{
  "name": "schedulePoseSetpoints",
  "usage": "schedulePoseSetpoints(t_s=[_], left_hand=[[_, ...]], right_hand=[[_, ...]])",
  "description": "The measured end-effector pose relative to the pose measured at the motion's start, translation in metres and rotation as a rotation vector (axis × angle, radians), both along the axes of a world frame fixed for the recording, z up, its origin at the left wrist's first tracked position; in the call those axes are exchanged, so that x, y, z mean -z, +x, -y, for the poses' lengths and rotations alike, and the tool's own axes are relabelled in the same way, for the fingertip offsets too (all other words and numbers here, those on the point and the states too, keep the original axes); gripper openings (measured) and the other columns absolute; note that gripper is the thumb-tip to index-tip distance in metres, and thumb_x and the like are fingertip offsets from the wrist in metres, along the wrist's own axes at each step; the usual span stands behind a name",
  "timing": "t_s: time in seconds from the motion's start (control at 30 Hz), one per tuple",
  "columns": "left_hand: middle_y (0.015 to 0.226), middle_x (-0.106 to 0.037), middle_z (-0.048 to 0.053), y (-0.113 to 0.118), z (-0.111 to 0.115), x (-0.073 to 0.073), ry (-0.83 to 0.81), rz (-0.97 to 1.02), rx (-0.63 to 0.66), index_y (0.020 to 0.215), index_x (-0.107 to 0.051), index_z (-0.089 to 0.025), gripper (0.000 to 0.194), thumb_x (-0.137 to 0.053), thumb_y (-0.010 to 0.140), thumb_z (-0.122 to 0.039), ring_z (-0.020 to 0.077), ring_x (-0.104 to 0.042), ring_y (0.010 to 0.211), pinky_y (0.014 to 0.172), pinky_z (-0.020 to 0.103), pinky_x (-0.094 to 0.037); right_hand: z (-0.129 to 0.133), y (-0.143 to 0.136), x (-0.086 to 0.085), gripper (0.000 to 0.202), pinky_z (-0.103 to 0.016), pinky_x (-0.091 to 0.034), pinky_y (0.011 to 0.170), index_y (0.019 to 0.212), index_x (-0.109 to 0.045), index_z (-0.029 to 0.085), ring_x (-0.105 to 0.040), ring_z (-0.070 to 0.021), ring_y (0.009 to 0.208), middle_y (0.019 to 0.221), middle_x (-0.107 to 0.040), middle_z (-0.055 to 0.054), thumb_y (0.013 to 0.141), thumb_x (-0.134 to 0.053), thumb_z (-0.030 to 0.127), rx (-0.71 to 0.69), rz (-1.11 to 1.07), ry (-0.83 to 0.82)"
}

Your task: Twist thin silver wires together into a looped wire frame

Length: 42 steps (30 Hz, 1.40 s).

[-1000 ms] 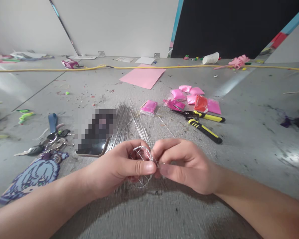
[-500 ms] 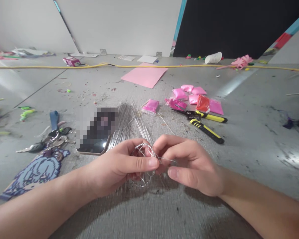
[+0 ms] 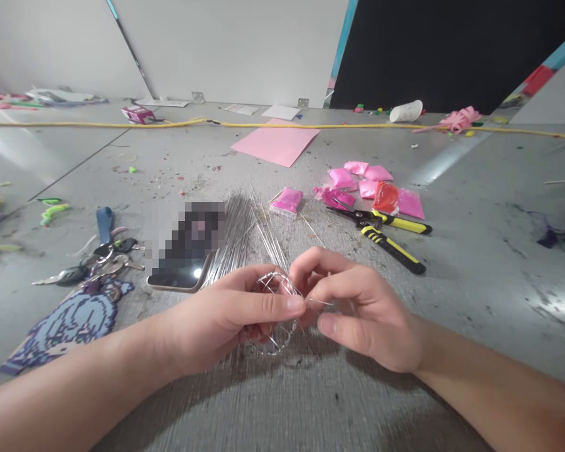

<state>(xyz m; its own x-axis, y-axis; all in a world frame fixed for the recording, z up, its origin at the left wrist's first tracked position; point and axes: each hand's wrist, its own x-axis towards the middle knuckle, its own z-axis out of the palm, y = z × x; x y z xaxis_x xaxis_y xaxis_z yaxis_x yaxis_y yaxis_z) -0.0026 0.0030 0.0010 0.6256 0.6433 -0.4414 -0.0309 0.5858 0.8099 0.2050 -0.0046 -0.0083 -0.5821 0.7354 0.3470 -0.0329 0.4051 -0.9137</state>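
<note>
My left hand [image 3: 238, 307] pinches a small round frame of twisted silver wire [image 3: 275, 353] between thumb and fingers. Part of the frame is hidden behind that thumb and palm. At the frame's right side is my right hand [image 3: 362, 314], its fingers curled round a loose wire end [image 3: 321, 302] that pokes out to the right. The right thumb sits just below this end, a little apart from it. Behind the hands lies a bundle of straight thin wires [image 3: 233, 242] on the grey table.
A phone [image 3: 174, 278] and keys [image 3: 108, 267] with a pixel-pattern charm [image 3: 82, 320] lie left. Black-and-yellow pliers [image 3: 393, 248] rest open at right beside pink packets [image 3: 343, 179]. Farther back are pink paper [image 3: 277, 145], a yellow cord [image 3: 263, 125] and a tipped paper cup [image 3: 406, 112].
The left thumb and wire frame have shifted slightly to the right. The right hand keeps nearly the same place and pose at the wire end. The whole view has moved a little.
</note>
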Motion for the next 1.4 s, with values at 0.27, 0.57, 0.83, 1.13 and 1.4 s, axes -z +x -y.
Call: schedulePoseSetpoints(t_s=[0.27,0.57,0.83,1.13,1.4], left_hand=[[0.079,-0.052,-0.002,-0.002,0.007,0.005,0.187,-0.201,0.153,0.097,-0.059,-0.017,0.037,-0.079,0.074,-0.038,0.0116,-0.046,0.069,0.06,0.024,-0.038],[0.075,-0.05,-0.003,0.001,0.006,0.008,0.21,-0.175,0.175,0.09,-0.06,-0.017,0.033,-0.077,0.076,-0.041,0.011,-0.044,0.066,0.058,0.023,-0.035],[0.064,-0.042,-0.007,0.0,0.004,0.007,0.071,-0.069,0.03,0.086,-0.058,-0.018,0.032,-0.075,0.078,-0.045,0.0061,-0.036,0.053,0.047,0.02,-0.027],[0.059,-0.034,-0.008,0.0,0.004,0.006,-0.104,0.078,0.009,0.083,-0.051,-0.02,0.033,-0.072,0.083,-0.045,0.0061,-0.025,0.05,0.045,0.021,-0.019],[0.063,-0.024,-0.008,-0.003,0.004,0.005,-0.166,0.157,0.069,0.083,-0.047,-0.02,0.034,-0.067,0.088,-0.047,0.0057,-0.016,0.05,0.046,0.022,-0.014]], right_hand=[[-0.001,-0.006,0.005,0.01,-0.037,-0.052,0.076,0.074,-0.059,0.017,-0.058,-0.0185,0.082,0.091,-0.064,-0.008,0.077,-0.057,0.008,-0.091,0.103,0.216],[-0.002,-0.005,0.01,0.009,-0.034,-0.049,0.07,0.072,-0.056,0.017,-0.055,-0.0177,0.078,0.085,-0.062,-0.008,0.077,-0.053,0.01,-0.095,0.146,0.269],[0.0,-0.006,0.004,0.013,-0.031,-0.05,0.071,0.083,-0.063,0.012,-0.057,-0.0141,0.079,0.093,-0.059,-0.009,0.092,-0.053,0.014,0.125,0.092,0.305],[0.0,-0.006,0.012,0.016,-0.031,-0.053,0.072,0.103,-0.066,0.02,-0.063,-0.0143,0.084,0.095,-0.068,-0.004,0.09,-0.065,0.011,0.236,-0.059,0.195],[0.001,-0.009,0.012,0.016,-0.025,-0.054,0.069,0.09,-0.074,0.023,-0.065,-0.0113,0.081,0.091,-0.069,-0.001,0.082,-0.075,0.009,0.141,-0.303,-0.148]])
